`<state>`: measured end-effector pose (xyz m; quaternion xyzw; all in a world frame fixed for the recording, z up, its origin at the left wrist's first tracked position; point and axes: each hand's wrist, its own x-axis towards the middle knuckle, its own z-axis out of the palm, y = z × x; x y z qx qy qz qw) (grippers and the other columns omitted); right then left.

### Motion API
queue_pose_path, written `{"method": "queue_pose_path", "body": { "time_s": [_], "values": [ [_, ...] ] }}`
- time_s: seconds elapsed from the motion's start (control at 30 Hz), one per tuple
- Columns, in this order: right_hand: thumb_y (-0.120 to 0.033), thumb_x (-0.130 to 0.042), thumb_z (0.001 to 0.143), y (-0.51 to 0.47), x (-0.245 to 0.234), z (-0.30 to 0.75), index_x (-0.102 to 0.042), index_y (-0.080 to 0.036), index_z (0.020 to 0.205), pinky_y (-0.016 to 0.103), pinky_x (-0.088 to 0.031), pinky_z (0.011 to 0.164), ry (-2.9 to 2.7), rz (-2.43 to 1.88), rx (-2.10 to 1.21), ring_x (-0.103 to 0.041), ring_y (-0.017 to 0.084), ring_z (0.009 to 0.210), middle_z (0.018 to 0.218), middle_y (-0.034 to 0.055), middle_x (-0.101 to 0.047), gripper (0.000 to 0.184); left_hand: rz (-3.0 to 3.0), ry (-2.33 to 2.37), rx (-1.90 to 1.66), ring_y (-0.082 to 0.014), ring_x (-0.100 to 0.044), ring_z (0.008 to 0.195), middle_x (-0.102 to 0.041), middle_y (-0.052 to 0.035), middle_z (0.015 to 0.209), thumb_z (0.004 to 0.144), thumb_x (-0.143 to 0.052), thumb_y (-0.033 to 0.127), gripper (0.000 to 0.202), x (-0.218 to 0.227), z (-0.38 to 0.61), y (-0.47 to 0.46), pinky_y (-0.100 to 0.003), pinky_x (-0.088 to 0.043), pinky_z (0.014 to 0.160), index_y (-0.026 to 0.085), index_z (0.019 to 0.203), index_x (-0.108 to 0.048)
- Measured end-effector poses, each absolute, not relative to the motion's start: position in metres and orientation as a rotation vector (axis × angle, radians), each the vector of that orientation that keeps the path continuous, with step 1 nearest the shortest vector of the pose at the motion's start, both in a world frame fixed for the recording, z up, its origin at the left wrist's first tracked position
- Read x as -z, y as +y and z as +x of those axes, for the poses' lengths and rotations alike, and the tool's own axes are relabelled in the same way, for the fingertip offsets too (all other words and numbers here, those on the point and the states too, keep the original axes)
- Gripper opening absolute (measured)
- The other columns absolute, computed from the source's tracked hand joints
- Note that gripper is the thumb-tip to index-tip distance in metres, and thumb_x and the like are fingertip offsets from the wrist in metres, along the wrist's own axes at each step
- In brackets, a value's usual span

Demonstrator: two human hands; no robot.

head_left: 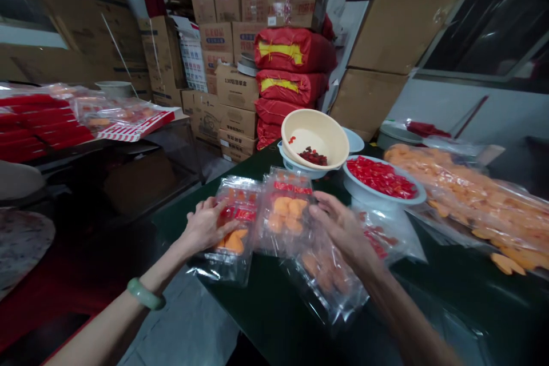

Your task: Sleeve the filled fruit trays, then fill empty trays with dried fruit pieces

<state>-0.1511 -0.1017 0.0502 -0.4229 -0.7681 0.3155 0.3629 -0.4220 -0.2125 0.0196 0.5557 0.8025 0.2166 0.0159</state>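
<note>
My left hand (208,223) lies with spread fingers across a clear plastic packet (234,240) holding orange pieces and a red-labelled strip. Beside it, a similar packet (287,214) with several orange pieces lies on the dark green table (266,303). My right hand (341,226) is at that packet's right edge, fingertips stretched toward it and slightly apart; whether they pinch the film is hard to tell. Under my right hand and wrist lies another clear packet (328,274) with darker orange pieces, partly covered and blurred.
A cream bowl (295,126) with dark red bits tilts on a basin behind the packets. To its right stand a basin (422,197) of small red packets and a large bag of orange pieces (467,183). Cartons (238,88) and red sacks (291,48) are stacked behind.
</note>
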Motion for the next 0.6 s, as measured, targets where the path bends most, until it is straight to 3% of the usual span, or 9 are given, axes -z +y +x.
{"method": "queue_pose_path", "body": {
  "time_s": [0.03, 0.1, 0.2, 0.27, 0.43, 0.6],
  "values": [
    [-0.038, -0.054, 0.083, -0.090, -0.054, -0.153, -0.051, -0.013, 0.120, 0.030, -0.049, 0.078, -1.916, -1.238, -0.869, -0.060, 0.021, 0.098, 0.117, 0.0139, -0.059, 0.046, 1.762, 2.563, -0.624, -0.0370, -0.046, 0.109, -0.049, -0.0177, 0.123, 0.075, -0.054, 0.053, 0.053, -0.026, -0.417, -0.210, -0.049, -0.041, 0.082, 0.021, 0.116, -0.059],
    [-0.035, -0.057, 0.081, -0.066, -0.058, -0.160, -0.054, -0.010, 0.115, 0.025, -0.048, 0.066, -1.864, -1.512, -0.912, -0.063, 0.018, 0.082, 0.104, 0.0136, -0.064, 0.043, 1.833, 2.512, -0.715, -0.0322, -0.050, 0.103, -0.055, -0.0165, 0.115, 0.081, -0.047, 0.048, 0.045, -0.036, -0.408, -0.199, -0.043, -0.042, 0.080, 0.018, 0.112, -0.060],
    [-0.031, -0.061, 0.077, -0.042, -0.059, -0.172, -0.063, -0.010, 0.081, 0.021, -0.037, 0.043, -1.926, -1.698, -1.015, -0.057, 0.014, 0.051, 0.061, 0.0071, -0.063, 0.022, 1.807, 2.071, -0.950, -0.0192, -0.056, 0.069, -0.062, -0.0065, 0.078, 0.083, -0.047, 0.045, 0.036, -0.041, -0.393, -0.171, -0.028, -0.042, 0.061, 0.015, 0.096, -0.063],
    [-0.031, -0.062, 0.077, -0.037, -0.059, -0.178, -0.057, -0.013, 0.059, 0.021, -0.028, 0.036, -1.928, -1.735, -1.100, -0.046, 0.011, 0.037, 0.042, 0.0023, -0.051, 0.026, 1.750, 1.907, -1.013, -0.0147, -0.051, 0.054, -0.057, -0.0014, 0.062, 0.077, -0.056, 0.045, 0.032, -0.038, -0.383, -0.153, -0.024, -0.035, 0.049, 0.015, 0.086, -0.063],
    [-0.028, -0.064, 0.077, -0.045, -0.061, -0.185, -0.047, -0.016, 0.051, 0.018, -0.023, 0.033, -1.810, -1.733, -1.297, -0.035, 0.005, 0.030, 0.034, -0.0049, -0.041, 0.034, 1.464, 1.629, -1.270, -0.0110, -0.049, 0.050, -0.052, 0.0031, 0.058, 0.068, -0.067, 0.028, 0.024, -0.033, -0.364, -0.137, -0.020, -0.034, 0.042, 0.015, 0.087, -0.059],
    [-0.019, -0.064, 0.076, -0.045, -0.066, -0.192, -0.044, -0.015, 0.048, 0.017, -0.018, 0.031, -1.667, -1.657, -1.441, -0.031, 0.004, 0.029, 0.032, -0.0058, -0.038, 0.035, 1.152, 1.480, -1.326, -0.0078, -0.047, 0.045, -0.054, 0.0033, 0.057, 0.062, -0.073, 0.019, 0.026, -0.038, -0.358, -0.146, -0.018, -0.035, 0.039, 0.014, 0.082, -0.056]
  ]
}}
